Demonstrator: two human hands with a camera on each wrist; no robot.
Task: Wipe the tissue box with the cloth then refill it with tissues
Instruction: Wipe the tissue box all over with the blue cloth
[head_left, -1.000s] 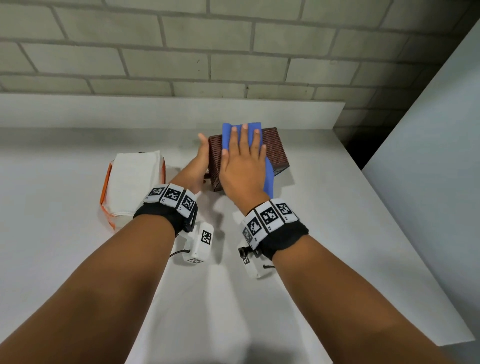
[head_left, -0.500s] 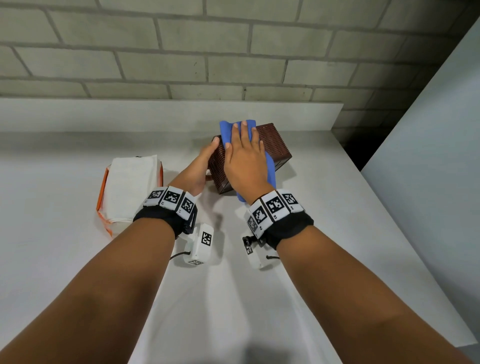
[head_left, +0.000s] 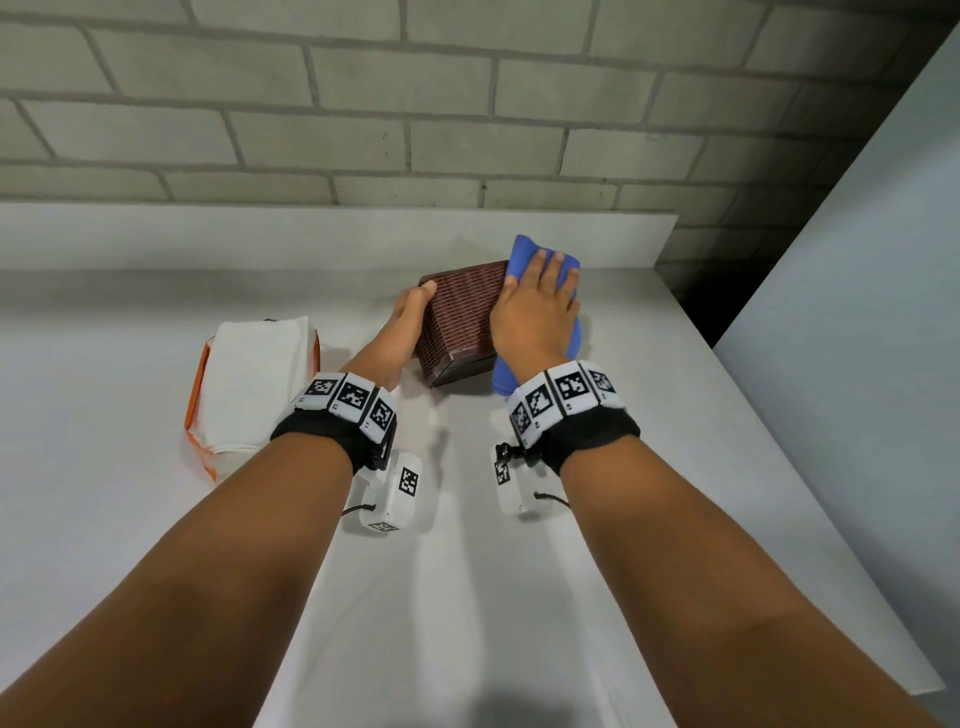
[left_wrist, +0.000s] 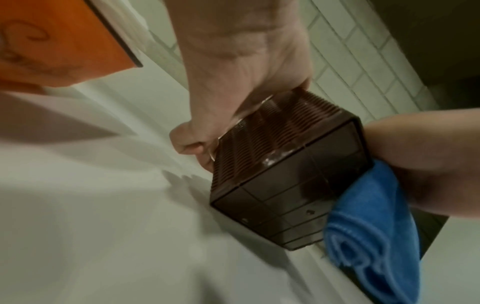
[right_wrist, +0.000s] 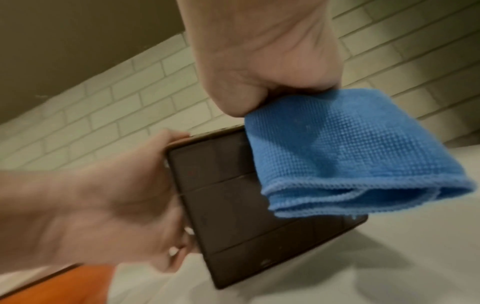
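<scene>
A brown woven tissue box (head_left: 460, 317) stands tilted on the white table (head_left: 467, 597), its dark smooth base (left_wrist: 293, 197) facing me. My left hand (head_left: 410, 314) grips its left side, thumb at the near edge and fingers over the top (left_wrist: 259, 98). My right hand (head_left: 537, 312) lies flat on a folded blue cloth (head_left: 519, 252) and presses it against the box's right side. The cloth's loose folds hang below the palm (right_wrist: 350, 160). A white tissue pack in an orange wrapper (head_left: 254, 384) lies to the left of the box.
A raised white ledge (head_left: 332, 234) runs along the back under a grey brick wall (head_left: 363, 104). A pale panel (head_left: 857, 338) stands to the right, past the table's right edge, with a dark gap behind it.
My left hand has turned and tilted the box. My right hand has slid the cloth from the box's top over to its right side.
</scene>
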